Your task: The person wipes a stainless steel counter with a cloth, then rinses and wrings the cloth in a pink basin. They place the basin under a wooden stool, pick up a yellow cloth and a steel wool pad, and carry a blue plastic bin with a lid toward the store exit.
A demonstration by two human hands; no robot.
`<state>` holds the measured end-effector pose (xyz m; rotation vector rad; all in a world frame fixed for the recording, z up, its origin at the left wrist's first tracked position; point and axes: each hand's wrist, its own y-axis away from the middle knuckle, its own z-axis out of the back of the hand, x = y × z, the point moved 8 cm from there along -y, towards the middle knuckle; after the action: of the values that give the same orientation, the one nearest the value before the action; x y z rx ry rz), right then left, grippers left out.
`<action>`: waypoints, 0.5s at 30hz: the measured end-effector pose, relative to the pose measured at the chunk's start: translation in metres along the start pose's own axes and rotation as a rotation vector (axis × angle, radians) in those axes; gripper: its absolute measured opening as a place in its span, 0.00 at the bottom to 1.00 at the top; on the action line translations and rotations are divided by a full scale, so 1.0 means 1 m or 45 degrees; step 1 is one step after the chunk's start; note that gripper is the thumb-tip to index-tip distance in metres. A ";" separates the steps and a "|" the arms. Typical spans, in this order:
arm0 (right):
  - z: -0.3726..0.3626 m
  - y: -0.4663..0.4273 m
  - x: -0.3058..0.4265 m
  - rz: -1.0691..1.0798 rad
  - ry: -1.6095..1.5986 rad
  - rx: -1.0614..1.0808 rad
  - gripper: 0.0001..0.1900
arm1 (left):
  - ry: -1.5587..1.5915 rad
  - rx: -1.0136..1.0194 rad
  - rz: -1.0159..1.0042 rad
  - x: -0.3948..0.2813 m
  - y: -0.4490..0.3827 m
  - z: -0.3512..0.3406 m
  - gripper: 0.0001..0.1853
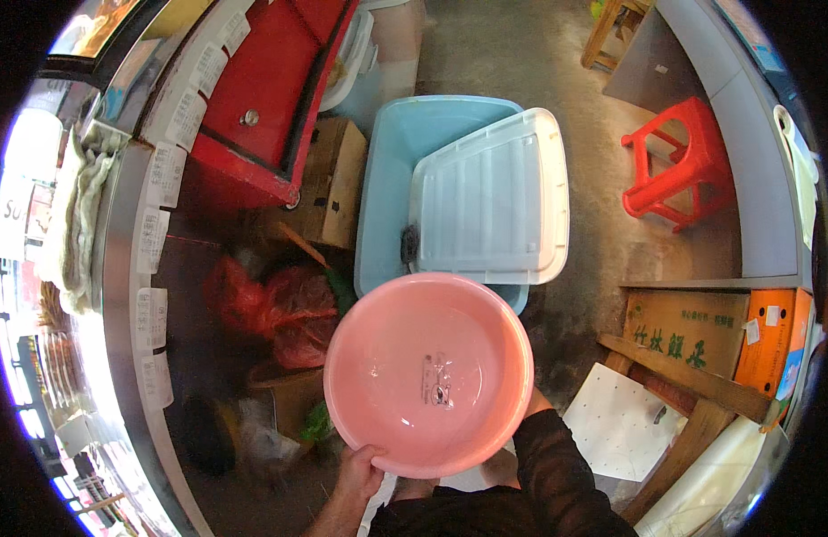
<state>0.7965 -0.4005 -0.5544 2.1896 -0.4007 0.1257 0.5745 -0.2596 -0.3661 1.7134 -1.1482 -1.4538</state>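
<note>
A round pink plastic basin (414, 362) with a small printed animal figure and writing on its bottom is held up before me. My left hand (363, 472) grips its rim at the lower left. At the basin's right side, my right hand (536, 401) is mostly hidden behind the wall, with only a bit showing by the dark sleeve; its fingers are out of sight. Just beyond the basin stands a large light-blue plastic bin (395, 194). A translucent white lid (481, 201) rests tilted in and over it, with a dark patch near its left edge.
Left are a red cabinet (253, 101), a wooden box (343, 181), red plastic bags (300, 315) and a counter edge with labels (152, 241). Right are a red plastic stool (709, 154), a cardboard box (682, 329), wooden beams (689, 372) and a white perforated board (622, 423).
</note>
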 end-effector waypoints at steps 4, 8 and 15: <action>0.015 0.025 -0.014 -0.024 -0.021 -0.031 0.14 | 0.016 -0.008 0.099 0.019 0.014 0.010 0.33; 0.025 0.044 -0.038 -0.047 -0.057 -0.016 0.14 | 0.038 0.080 0.038 0.033 0.031 0.006 0.31; 0.045 0.103 -0.076 -0.058 -0.113 0.015 0.13 | 0.031 0.068 0.039 0.055 0.054 -0.004 0.23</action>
<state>0.6884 -0.4754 -0.5210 2.2195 -0.4003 0.0059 0.5677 -0.3334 -0.3424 1.7378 -1.2049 -1.3916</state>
